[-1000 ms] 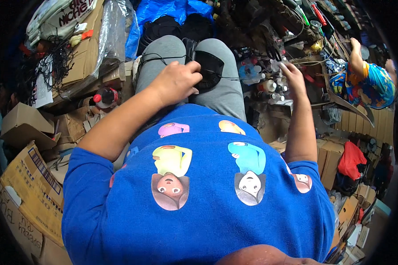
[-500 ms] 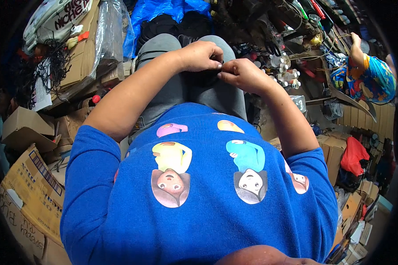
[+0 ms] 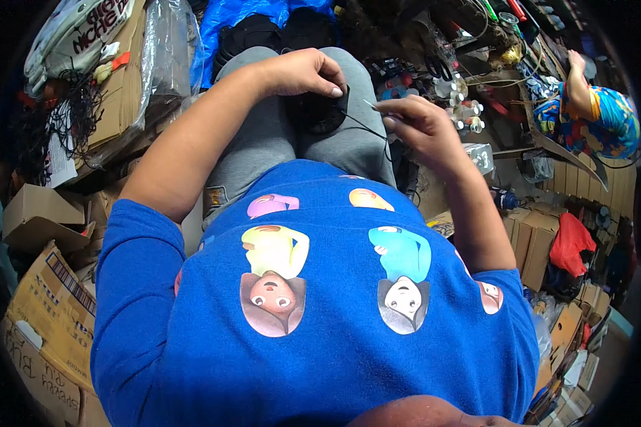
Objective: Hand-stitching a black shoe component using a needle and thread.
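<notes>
A black, rounded item (image 3: 320,114) lies in my lap between the grey-trousered thighs; its exact kind cannot be made out. At its upper edge my left hand (image 3: 310,73) is closed, thumb and fingers pinching it. A thin black cord (image 3: 367,127) stretches from the item toward my right hand (image 3: 421,124), which is raised beside my right thigh. Its fingers are drawn together at the cord, and a loose length hangs below them. A small pale, pointed tip (image 3: 369,104) shows at the right fingertips; I cannot tell what it is.
Small clear bottles (image 3: 466,114) stand right of my knees. Cardboard boxes (image 3: 43,213) and tangled black cords (image 3: 75,117) crowd the left. A blue plastic sheet (image 3: 217,32) lies beyond my knees. Another person in a colourful shirt (image 3: 605,124) is at far right, near a red bag (image 3: 572,244).
My right hand has moved right, away from my left, and the cord now shows stretched between them. The left hand has shifted slightly up and left, uncovering more of the black item.
</notes>
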Available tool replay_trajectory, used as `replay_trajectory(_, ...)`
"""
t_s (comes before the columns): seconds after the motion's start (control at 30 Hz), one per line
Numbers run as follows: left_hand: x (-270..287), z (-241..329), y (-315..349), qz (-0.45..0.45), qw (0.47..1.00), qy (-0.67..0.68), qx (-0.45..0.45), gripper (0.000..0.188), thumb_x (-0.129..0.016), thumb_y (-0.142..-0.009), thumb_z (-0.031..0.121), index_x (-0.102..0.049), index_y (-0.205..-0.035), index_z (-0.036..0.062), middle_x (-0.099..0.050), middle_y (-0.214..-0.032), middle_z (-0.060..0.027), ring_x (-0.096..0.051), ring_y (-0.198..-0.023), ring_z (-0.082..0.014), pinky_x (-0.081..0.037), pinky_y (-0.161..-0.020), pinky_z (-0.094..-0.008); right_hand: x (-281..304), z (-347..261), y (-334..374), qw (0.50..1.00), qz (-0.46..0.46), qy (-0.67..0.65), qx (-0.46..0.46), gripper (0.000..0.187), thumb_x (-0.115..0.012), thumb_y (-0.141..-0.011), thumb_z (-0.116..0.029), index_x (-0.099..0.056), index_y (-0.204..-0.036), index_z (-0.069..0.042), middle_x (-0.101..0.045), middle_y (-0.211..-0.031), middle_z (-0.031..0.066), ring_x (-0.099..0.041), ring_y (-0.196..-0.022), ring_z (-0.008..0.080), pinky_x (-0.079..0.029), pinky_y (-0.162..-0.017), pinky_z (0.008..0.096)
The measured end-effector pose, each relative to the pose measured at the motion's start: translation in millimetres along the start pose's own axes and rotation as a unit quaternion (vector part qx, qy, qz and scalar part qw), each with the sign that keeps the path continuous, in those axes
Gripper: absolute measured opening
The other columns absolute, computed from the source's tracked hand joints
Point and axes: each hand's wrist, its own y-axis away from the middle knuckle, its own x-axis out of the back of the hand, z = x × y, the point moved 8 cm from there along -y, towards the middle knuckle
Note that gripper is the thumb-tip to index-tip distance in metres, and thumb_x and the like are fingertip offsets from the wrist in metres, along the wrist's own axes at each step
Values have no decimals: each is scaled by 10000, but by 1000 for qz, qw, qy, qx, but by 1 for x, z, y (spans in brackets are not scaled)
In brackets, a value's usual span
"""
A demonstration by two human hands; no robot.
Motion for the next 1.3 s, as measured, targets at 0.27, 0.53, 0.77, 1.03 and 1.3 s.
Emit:
replay_trajectory(0.27,0,4,4,-20,999,34,26,256,-645,-768,93,-674,-1012,23,-680,-949,-83,-618,-912,-166,-448,-877,-288,-25,11,-19,993,-12,121,-7,196,-627,-776,-98,-689,-962,-93,-548,-751,100,-589,-682,230,-468,-632,314)
replay_trajectory(0.53,-1,0,5,-27,999,27,39,303,-604,-730,60,-668,-1022,6,-674,-966,-95,-615,-927,-181,-435,-911,-297,-27,-7,-23,974,-4,226,-1,193,-612,-761,-129,-695,-933,-101,-591,-770,124,-607,-734,283,-488,-677,350)
replay_trajectory(0.77,1,-7,1,-23,996,29,76,318,-591,-709,39,-674,-1016,11,-676,-959,-95,-616,-922,-181,-439,-905,-289,-34,7,-11,984,47,171,-32,210,-645,-734,-104,-694,-937,-122,-595,-774,124,-610,-740,292,-493,-670,359)
replay_trajectory(1.03,2,-2,0,-31,997,4,72,309,-596,-720,36,-674,-1018,14,-681,-945,-87,-624,-904,-179,-451,-884,-291,-34,-16,-26,958,29,273,86,184,-645,-713,-71,-692,-882,-127,-585,-766,115,-595,-727,304,-489,-653,368)
replay_trajectory(1.3,1,14,-5,42,997,-64,-14,168,-651,-754,77,-673,-909,15,-667,-870,-96,-628,-847,-179,-464,-836,-300,-20,24,-37,992,-56,111,26,298,-647,-671,-33,-700,-944,-140,-567,-740,110,-604,-762,267,-497,-693,337)
